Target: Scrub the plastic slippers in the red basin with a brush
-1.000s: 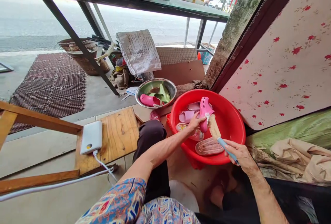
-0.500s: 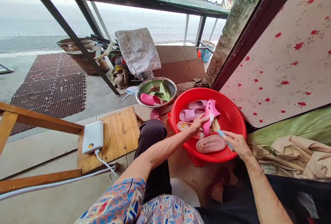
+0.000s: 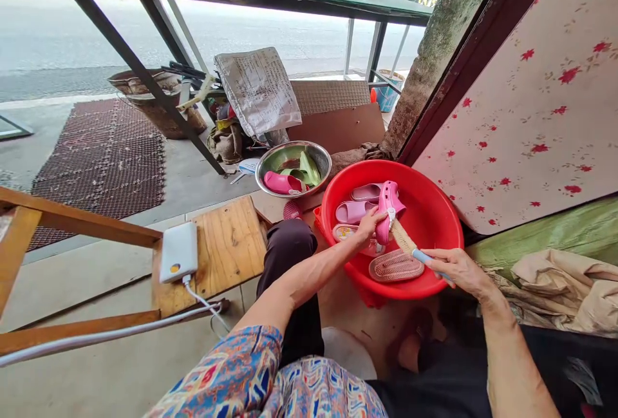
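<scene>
My left hand [image 3: 371, 222] grips a pink clog [image 3: 389, 201] by its strap side, tilted above the red basin [image 3: 449, 228]. My right hand [image 3: 461, 268] is closed round the blue handle of a scrubbing brush [image 3: 404, 239], whose bristled head meets the clog's opening. Two lilac slippers, one of them the nearer slipper [image 3: 353, 212], lie in the basin. A pale sandal [image 3: 344, 232] with a yellow pattern is partly hidden by my left hand. Below the brush lies a pink sole [image 3: 396, 266], turned upward.
A steel bowl [image 3: 324, 187] with a pink clog and green slippers stands behind the basin. To the left, a wooden stool [image 3: 232, 237] bears a white power bank [image 3: 178, 252] with a cable. A flowered panel [image 3: 521, 122] rises at right; a table frame [image 3: 145, 76] stands ahead.
My right hand has drawn back to the right with the brush, so more of its bristled head shows. The clog stays in my left hand, shifted slightly. The whole view has moved a little.
</scene>
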`<action>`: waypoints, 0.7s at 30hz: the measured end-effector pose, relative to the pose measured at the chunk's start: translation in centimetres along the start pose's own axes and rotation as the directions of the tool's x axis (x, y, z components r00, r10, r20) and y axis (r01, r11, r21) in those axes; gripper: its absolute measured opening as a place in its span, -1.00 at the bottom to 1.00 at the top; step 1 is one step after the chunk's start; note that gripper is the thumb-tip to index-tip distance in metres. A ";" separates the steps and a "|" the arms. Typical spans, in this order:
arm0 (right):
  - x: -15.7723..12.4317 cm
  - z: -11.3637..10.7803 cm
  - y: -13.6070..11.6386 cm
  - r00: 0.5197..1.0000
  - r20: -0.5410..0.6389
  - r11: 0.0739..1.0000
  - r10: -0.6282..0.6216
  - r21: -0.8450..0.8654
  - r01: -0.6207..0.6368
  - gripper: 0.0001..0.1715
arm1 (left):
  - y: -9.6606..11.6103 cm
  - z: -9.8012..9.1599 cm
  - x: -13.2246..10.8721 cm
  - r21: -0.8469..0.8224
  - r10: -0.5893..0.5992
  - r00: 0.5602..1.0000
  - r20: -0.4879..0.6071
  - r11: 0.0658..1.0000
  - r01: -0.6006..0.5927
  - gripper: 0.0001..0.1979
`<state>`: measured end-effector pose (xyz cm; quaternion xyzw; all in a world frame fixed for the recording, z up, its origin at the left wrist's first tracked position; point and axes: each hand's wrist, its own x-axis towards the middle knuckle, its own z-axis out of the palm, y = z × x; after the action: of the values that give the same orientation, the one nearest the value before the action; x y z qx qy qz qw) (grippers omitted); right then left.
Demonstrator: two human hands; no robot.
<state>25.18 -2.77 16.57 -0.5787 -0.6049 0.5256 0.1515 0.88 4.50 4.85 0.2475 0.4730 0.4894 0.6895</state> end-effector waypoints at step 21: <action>1.4 0.5 0.0 1.000 0.005 0.999 0.011 0.036 -0.011 -0.13 | -0.8 0.9 1.0 0.023 -0.019 1.000 -0.015 1.000 0.020 -0.50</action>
<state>24.39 -1.76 15.77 -0.5780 -0.5924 0.5386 0.1578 2.11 5.22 4.17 0.2474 0.4861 0.4789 0.6879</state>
